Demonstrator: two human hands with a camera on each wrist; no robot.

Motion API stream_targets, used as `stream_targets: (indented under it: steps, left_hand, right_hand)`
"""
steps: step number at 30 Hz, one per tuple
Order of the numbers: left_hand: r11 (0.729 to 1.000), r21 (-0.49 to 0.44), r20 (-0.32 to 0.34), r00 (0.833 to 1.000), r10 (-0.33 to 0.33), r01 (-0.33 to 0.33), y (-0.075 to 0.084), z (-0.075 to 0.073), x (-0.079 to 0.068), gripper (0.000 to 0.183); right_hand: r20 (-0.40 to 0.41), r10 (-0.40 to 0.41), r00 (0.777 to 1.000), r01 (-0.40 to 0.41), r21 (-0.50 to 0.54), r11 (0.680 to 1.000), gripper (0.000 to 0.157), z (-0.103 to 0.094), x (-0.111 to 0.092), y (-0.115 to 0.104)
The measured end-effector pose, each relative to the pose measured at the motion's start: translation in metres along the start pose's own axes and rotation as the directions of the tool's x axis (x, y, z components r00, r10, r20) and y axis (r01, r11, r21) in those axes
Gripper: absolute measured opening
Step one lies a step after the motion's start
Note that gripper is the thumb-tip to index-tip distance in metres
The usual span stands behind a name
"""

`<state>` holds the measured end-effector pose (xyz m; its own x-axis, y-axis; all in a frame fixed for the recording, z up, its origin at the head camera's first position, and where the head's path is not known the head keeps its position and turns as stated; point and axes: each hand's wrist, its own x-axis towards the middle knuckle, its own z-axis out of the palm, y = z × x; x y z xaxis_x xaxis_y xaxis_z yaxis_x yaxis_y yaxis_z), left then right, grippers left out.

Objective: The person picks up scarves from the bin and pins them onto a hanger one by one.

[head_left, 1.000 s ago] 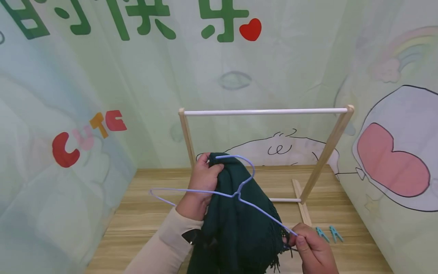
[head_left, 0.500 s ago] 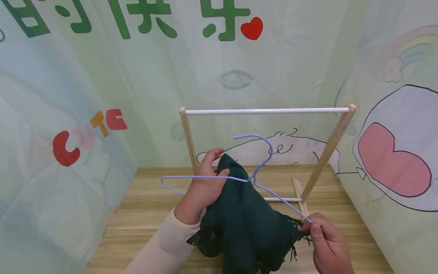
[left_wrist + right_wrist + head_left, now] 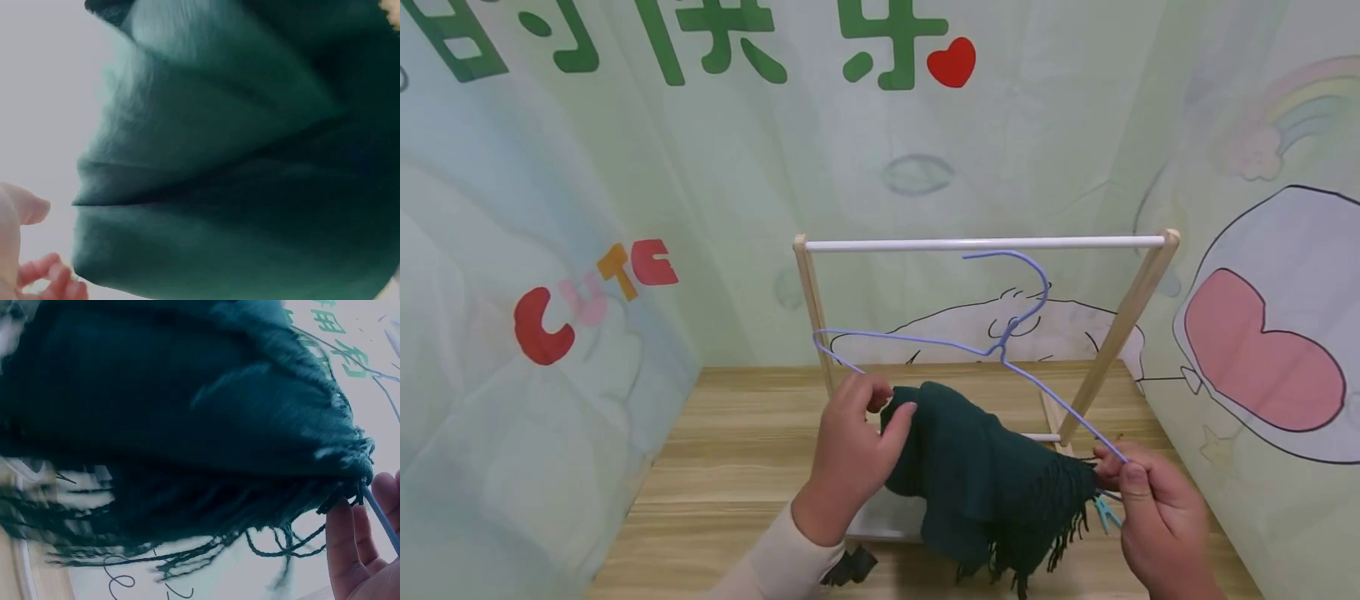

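Observation:
A dark green fringed scarf (image 3: 977, 467) hangs bunched below a blue-purple wire hanger (image 3: 917, 339), whose hook rises in front of the rack's top bar. My right hand (image 3: 1165, 508) pinches the hanger's right corner together with the scarf's fringed end; in the right wrist view the fingers touch the wire beside that end (image 3: 350, 459). My left hand (image 3: 857, 442) is at the scarf's left side, thumb and fingers apart. In the left wrist view a gap shows between the left thumb (image 3: 31, 206) and the cloth (image 3: 187, 231). The scarf hides much of the hanger's lower bar.
Behind the hands stands a rack with wooden posts (image 3: 1120, 333) and a white top bar (image 3: 910, 246). A teal clothespin (image 3: 1107, 515) lies by my right hand, partly covered. A pale flat thing (image 3: 880, 518) lies under the scarf on the wooden tabletop (image 3: 700, 475). Printed cloth walls surround the table.
The hanger has moved up and right with my right hand, carrying the scarf's fringed end. My left hand has come off the scarf's upper corner, which has dropped below the hanger.

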<state>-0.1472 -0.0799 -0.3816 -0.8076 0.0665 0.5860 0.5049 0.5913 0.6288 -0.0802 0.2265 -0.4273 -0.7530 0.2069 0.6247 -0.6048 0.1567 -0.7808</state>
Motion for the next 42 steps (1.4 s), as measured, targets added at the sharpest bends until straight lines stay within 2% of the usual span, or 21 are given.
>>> stream_targets:
  steps: [2,4,6,7,10,13,16,19,22,28,33,36,37,40,41,42]
  left_hand:
    - [0.988,-0.060,0.056,0.989,-0.136,0.139,-0.003,0.003,-0.004,0.030]
    - [0.960,-0.102,0.142,0.959,-0.244,0.259,-0.005,0.006,-0.006,0.038]
    - [0.931,-0.123,0.223,0.924,-0.311,0.343,-0.008,0.010,-0.008,0.047]
    - [0.921,-0.139,0.255,0.912,-0.321,0.363,-0.009,0.012,-0.008,0.050]
    - [0.901,-0.176,0.312,0.891,-0.331,0.396,-0.008,0.016,-0.009,0.051]
    - [0.887,-0.200,0.339,0.879,-0.336,0.416,-0.003,0.020,-0.010,0.048]
    - [0.887,-0.213,0.376,0.872,-0.312,0.410,0.002,0.024,-0.013,0.040]
    - [0.891,-0.238,0.411,0.871,-0.269,0.387,0.003,0.027,-0.015,0.028]
    - [0.901,-0.243,0.401,0.883,-0.244,0.359,0.002,0.025,-0.016,0.021]
    - [0.922,-0.226,0.339,0.913,-0.229,0.315,-0.008,0.016,-0.013,0.030]
    - [0.928,-0.219,0.323,0.920,-0.223,0.302,-0.016,0.009,-0.011,0.038]
    - [0.933,-0.215,0.297,0.929,-0.220,0.290,-0.019,0.007,-0.012,0.034]
    - [0.932,-0.221,0.286,0.933,-0.220,0.287,-0.020,0.007,-0.013,0.030]
    - [0.908,-0.269,0.268,0.930,-0.251,0.322,-0.018,0.008,-0.016,0.013]
    - [0.899,-0.282,0.265,0.928,-0.263,0.335,-0.017,0.009,-0.018,0.011]
    - [0.889,-0.293,0.268,0.923,-0.277,0.352,-0.016,0.010,-0.019,0.017]
  right_hand:
    - [-0.007,0.021,1.000,-0.021,-0.009,1.000,0.024,-0.001,0.001,-0.002]
    - [-0.020,0.090,0.996,-0.091,-0.070,0.993,0.025,0.001,0.003,-0.007]
    - [-0.027,0.163,0.986,-0.165,-0.130,0.978,0.027,0.003,0.004,-0.014]
    - [-0.025,0.200,0.980,-0.201,-0.165,0.965,0.028,0.004,0.004,-0.017]
    - [0.042,0.188,0.981,-0.179,-0.173,0.969,0.028,0.006,0.005,-0.021]
    - [0.103,0.147,0.984,-0.136,-0.104,0.985,0.026,0.009,0.004,-0.019]
    - [0.131,0.116,0.985,-0.110,-0.046,0.993,0.025,0.011,0.002,-0.016]
    - [0.121,0.110,0.986,-0.106,-0.038,0.994,0.024,0.013,0.001,-0.014]
    - [0.091,0.128,0.988,-0.118,-0.113,0.987,0.025,0.011,0.000,-0.013]
    - [-0.010,0.191,0.981,-0.190,-0.176,0.966,0.026,0.004,0.002,-0.012]
    - [-0.042,0.179,0.983,-0.182,-0.086,0.980,0.026,0.002,0.002,-0.012]
    - [-0.041,0.173,0.984,-0.174,-0.010,0.985,0.026,0.002,0.002,-0.012]
    - [-0.035,0.173,0.984,-0.173,-0.007,0.985,0.025,0.002,0.001,-0.012]
    - [-0.017,0.180,0.984,-0.180,-0.016,0.983,0.025,0.002,0.001,-0.014]
    - [-0.015,0.184,0.983,-0.184,-0.021,0.983,0.025,0.003,0.000,-0.015]
    - [-0.011,0.183,0.983,-0.183,-0.032,0.983,0.026,0.004,0.000,-0.015]
